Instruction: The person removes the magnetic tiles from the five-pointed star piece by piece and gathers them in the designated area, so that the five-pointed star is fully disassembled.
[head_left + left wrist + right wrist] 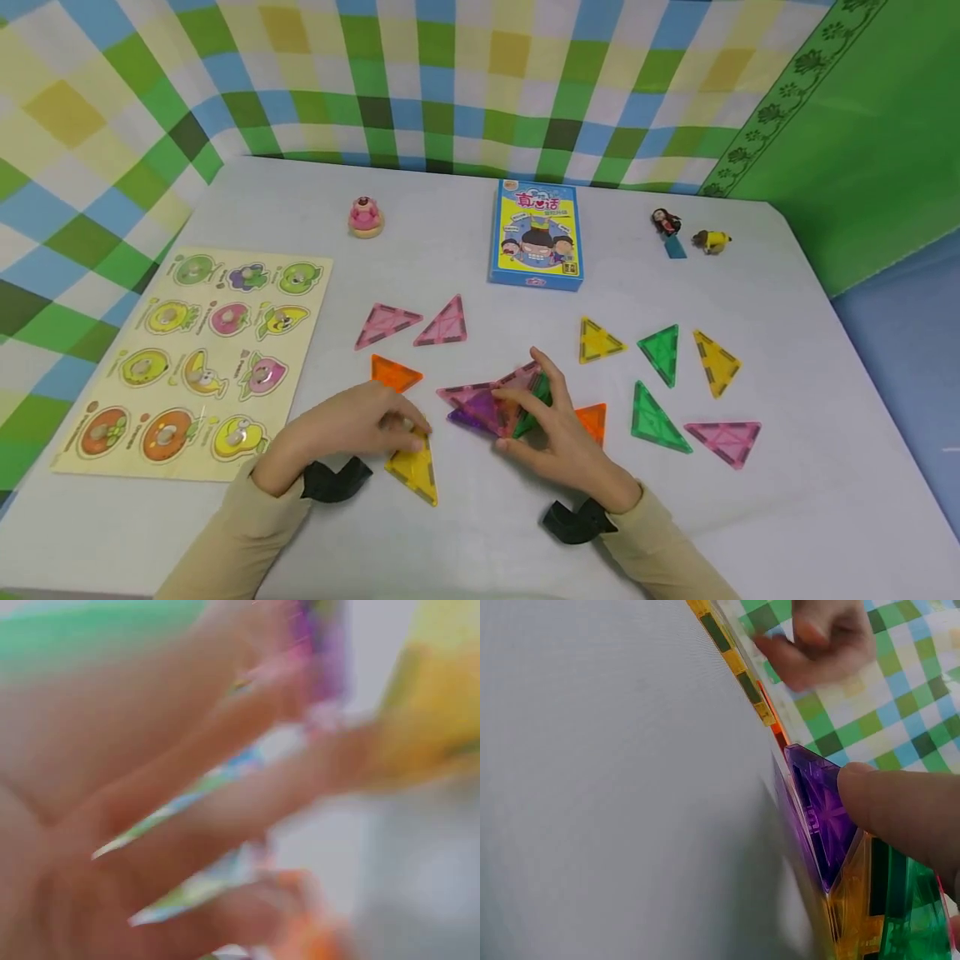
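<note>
My right hand (564,446) grips a small standing shape of see-through magnetic tiles. Pink tiles (467,392) form its upper side, with purple, orange and green ones joined below. In the right wrist view the thumb presses the purple tile (821,814), beside the orange and green tiles (916,911). My left hand (356,429) hovers over a yellow triangle tile (420,479). Seen from the right wrist, the left hand's (829,645) fingers are loosely bent above that tile, holding nothing. The left wrist view is blurred.
Loose triangle tiles lie around, including an orange one (395,373), a pink one (444,323) and a green one (656,419). A fruit puzzle board (303,392) is at left. Behind are a blue card box (536,271), a pink figurine (366,218) and small toys (711,242).
</note>
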Demonstrator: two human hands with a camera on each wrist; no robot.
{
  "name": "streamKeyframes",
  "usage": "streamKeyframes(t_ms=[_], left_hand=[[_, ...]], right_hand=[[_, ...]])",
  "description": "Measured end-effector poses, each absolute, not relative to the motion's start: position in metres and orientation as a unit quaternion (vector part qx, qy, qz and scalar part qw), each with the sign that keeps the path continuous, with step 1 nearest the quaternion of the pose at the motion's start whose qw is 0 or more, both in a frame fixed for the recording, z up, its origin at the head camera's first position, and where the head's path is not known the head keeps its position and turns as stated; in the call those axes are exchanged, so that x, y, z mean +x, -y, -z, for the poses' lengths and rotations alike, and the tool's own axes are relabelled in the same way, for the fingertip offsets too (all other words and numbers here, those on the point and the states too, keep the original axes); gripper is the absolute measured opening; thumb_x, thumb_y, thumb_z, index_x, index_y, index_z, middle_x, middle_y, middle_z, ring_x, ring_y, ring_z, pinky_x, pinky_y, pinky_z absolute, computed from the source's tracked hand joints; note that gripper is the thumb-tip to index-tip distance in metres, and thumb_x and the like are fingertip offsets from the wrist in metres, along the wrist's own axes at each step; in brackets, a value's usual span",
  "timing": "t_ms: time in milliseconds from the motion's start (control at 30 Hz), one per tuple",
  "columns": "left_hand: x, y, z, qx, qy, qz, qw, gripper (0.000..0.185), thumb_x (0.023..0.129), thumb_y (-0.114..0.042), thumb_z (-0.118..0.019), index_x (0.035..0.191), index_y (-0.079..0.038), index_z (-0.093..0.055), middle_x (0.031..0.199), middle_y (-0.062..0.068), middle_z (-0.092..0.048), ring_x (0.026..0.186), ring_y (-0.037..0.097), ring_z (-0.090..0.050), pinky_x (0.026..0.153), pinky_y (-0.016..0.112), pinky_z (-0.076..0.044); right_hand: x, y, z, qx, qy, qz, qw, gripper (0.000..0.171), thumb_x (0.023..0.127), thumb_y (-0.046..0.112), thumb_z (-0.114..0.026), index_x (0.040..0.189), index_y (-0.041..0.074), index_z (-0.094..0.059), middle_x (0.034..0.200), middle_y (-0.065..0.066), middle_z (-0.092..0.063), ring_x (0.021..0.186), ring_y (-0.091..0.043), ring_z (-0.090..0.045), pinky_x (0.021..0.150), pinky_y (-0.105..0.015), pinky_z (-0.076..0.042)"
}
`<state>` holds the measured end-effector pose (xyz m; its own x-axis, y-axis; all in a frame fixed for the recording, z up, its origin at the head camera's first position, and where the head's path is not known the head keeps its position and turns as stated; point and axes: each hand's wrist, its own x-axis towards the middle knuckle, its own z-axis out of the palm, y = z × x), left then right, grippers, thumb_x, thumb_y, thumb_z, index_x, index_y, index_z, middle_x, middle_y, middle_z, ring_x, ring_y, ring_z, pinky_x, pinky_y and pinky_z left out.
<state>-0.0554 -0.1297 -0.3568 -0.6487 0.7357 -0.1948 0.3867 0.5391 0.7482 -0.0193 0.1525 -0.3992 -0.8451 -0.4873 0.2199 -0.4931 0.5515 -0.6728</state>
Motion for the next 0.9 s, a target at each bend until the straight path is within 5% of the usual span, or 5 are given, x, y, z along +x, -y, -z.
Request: streamKeyframes(t_ms=[133, 267, 467, 667, 900], left_hand=[[-0.055, 0.105, 0.371, 0.304, -0.873, -0.360, 0.127, 0.047, 0.086, -0.027, -0.063, 0.127, -0.008, -0.050, 0.106, 0.003, -0.057, 0.081, 0.015, -0.056, 0.072, 0.029, -0.047], [-0.052, 0.089, 0.383, 0.293, -0.904, -0.301, 0.081, 0.056, 0.082, -0.033, -0.066, 0.127, -0.005, -0.049, 0.127, 0.012, -0.045, 0.111, 0.027, -0.046, 0.092, 0.039, -0.039], [-0.053, 0.085, 0.390, 0.280, -0.907, -0.310, 0.064, 0.040, 0.072, -0.029, -0.076, 0.103, -0.007, -0.063, 0.108, 0.006, -0.054, 0.093, 0.022, -0.043, 0.082, 0.035, -0.037], [-0.055, 0.091, 0.388, 0.253, -0.863, -0.423, 0.113, 0.028, 0.072, -0.024, -0.076, 0.093, -0.011, -0.062, 0.080, -0.006, -0.060, 0.066, 0.012, -0.043, 0.058, 0.023, -0.035], [-0.056, 0.091, 0.390, 0.249, -0.822, -0.499, 0.113, 0.027, 0.069, -0.017, -0.078, 0.089, -0.015, -0.060, 0.080, -0.007, -0.060, 0.065, 0.011, -0.045, 0.057, 0.021, -0.034]], right_hand=[[-0.019, -0.154, 0.401, 0.282, 0.880, -0.382, 0.019, 0.053, 0.076, 0.029, -0.073, 0.124, 0.019, -0.053, 0.147, -0.018, 0.002, 0.133, -0.032, -0.009, 0.093, -0.061, -0.026], [-0.020, -0.154, 0.403, 0.290, 0.879, -0.377, 0.028, 0.049, 0.076, 0.029, -0.073, 0.121, 0.019, -0.054, 0.147, -0.020, 0.001, 0.133, -0.032, -0.011, 0.092, -0.061, -0.027], [-0.020, -0.153, 0.404, 0.291, 0.880, -0.374, 0.017, 0.045, 0.077, 0.034, -0.072, 0.117, 0.022, -0.055, 0.147, -0.017, -0.001, 0.133, -0.031, -0.011, 0.093, -0.060, -0.028], [-0.018, -0.152, 0.403, 0.288, 0.882, -0.373, 0.015, 0.046, 0.078, 0.034, -0.071, 0.119, 0.022, -0.053, 0.147, -0.017, 0.000, 0.133, -0.031, -0.010, 0.094, -0.060, -0.026], [-0.019, -0.153, 0.404, 0.299, 0.872, -0.386, 0.021, 0.043, 0.081, 0.027, -0.067, 0.120, 0.020, -0.051, 0.147, -0.019, -0.001, 0.134, -0.031, -0.006, 0.094, -0.062, -0.023]])
